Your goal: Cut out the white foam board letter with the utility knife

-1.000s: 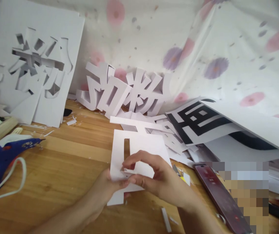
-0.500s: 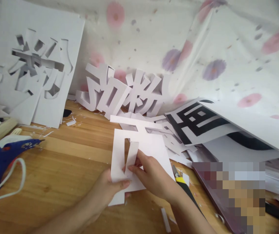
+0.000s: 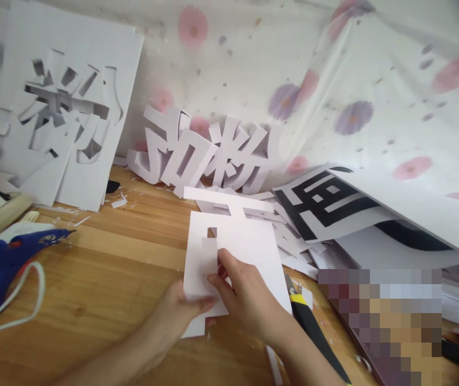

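A white foam-board cutout (image 3: 249, 244) lies on the wooden table (image 3: 104, 268) in front of me. My left hand (image 3: 181, 316) grips its lower left corner, thumb on top. My right hand (image 3: 245, 297) presses a small white strip (image 3: 209, 257) flat into the cutout's vertical slot with its fingertips. Only the top of the slot still shows as a dark gap.
A blue glue gun (image 3: 8, 262) with a white cord lies at the left. A black and yellow utility knife (image 3: 313, 327) lies just right of my right hand. White cut-out characters (image 3: 205, 155) and cut boards (image 3: 60, 107) lean against the flowered cloth. Black-printed sheets (image 3: 325, 203) pile up at the right.
My right hand brought the small white strip from a tilted pose above the slot down flat into the slot. The left hand kept its hold on the cutout.
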`<state>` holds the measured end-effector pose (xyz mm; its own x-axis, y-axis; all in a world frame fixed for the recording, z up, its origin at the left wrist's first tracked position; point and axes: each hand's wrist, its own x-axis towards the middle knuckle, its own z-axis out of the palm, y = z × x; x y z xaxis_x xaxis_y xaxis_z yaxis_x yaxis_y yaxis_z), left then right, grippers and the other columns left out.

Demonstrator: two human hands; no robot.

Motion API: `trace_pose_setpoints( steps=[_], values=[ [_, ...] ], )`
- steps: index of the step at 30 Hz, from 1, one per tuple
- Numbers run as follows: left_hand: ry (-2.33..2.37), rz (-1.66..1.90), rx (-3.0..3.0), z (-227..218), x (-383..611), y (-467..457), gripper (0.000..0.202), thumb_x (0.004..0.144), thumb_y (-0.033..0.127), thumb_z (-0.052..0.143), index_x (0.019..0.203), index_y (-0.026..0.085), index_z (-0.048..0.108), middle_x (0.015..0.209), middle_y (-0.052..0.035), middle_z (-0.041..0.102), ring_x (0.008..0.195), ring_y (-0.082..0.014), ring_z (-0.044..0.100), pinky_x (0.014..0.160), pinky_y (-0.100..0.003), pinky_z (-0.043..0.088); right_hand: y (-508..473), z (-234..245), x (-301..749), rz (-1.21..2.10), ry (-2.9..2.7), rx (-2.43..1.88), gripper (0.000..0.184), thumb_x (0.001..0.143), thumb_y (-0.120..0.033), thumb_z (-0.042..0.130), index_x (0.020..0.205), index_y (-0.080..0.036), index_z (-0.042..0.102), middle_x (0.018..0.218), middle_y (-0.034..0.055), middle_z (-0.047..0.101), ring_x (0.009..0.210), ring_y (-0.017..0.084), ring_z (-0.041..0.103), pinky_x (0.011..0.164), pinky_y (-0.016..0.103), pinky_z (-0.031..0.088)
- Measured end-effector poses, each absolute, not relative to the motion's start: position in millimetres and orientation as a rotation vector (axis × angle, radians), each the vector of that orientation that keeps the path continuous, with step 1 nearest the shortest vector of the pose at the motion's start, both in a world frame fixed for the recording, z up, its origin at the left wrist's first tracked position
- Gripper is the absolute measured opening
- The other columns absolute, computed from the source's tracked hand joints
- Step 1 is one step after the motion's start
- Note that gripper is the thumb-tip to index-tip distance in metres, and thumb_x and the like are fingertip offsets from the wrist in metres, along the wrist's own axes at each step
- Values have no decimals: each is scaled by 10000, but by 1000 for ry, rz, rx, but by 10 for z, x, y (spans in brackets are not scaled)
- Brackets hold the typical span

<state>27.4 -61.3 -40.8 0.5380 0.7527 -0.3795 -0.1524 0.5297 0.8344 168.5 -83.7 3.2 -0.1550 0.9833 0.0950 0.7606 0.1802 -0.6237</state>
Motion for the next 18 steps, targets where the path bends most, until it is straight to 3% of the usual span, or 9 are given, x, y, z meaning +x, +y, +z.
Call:
trace_pose_setpoints(
  steps=[14, 18],
  values=[
    [866, 644, 821, -409, 300, -592, 485, 590, 308, 778, 1023, 155, 625, 864, -70, 693, 829, -251, 645, 649, -320, 526, -810, -68, 1631, 729, -1617, -1632, 52, 815, -184, 438, 787, -226, 448, 724, -25, 555, 649, 138, 508, 571, 258, 372],
    [841, 643, 881, -379, 287, -635, 379, 628, 289, 743, 969, 159, 642, 866, -59, 689, 832, -242, 639, 689, -325, 515, -794, -26, 1677, 503, -1763, -1534, 116, 822, -163, 431, 879, -218, 517, 784, 6, 578, 709, 153, 524, 616, 272, 394]
  ],
)
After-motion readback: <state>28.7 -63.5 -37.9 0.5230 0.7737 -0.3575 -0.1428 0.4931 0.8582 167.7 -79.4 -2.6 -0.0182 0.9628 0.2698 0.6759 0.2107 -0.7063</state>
